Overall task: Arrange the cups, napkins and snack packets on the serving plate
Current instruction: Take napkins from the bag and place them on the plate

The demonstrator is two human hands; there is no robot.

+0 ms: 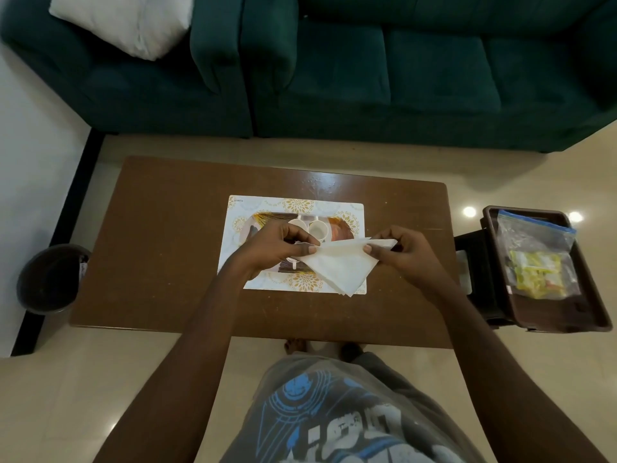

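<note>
A white napkin (340, 265), folded into a triangle, hangs between my two hands above the table. My left hand (277, 243) pinches its left edge and my right hand (404, 248) pinches its right corner. Under them lies the patterned serving plate (337, 225) on a white floral placemat (297, 203). Two white cups (317, 228) stand side by side on the plate, partly hidden by my left hand. A clear zip bag of yellow snack packets (537, 265) lies in a dark tray (587, 312) to the right of the table.
The brown coffee table (167, 245) stands in front of a dark green sofa (384, 68) with a white cushion (127, 21). A dark bin (50, 279) sits on the floor at the table's left. The tray rests on a dark stool (477, 269).
</note>
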